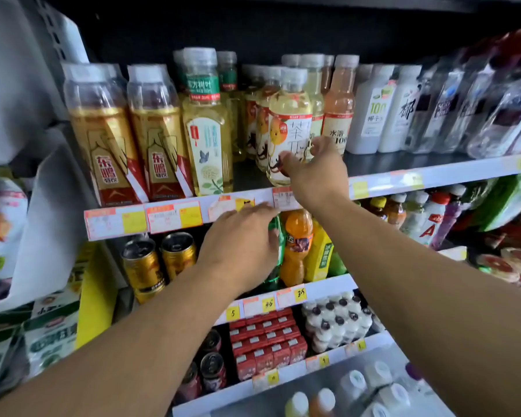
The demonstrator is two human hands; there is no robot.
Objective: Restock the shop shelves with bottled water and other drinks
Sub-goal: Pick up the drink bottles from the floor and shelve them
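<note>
Left hand (241, 236) curled round a green bottle (278, 251) on the second shelf, beside an orange soda bottle (297, 245); farther up, right hand (312, 170) pinching a pale tea bottle (288, 127) at the top shelf's (403, 179) front edge, thumb and fingers seemingly on its lower label; gold-labelled bottles (127, 139) standing left.

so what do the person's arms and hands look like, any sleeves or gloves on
Both arms are bare up to the frame edge, with no sleeves showing. The left hand and right hand wear no gloves, and no rings, watch or bracelets show on the visible sides.
</note>
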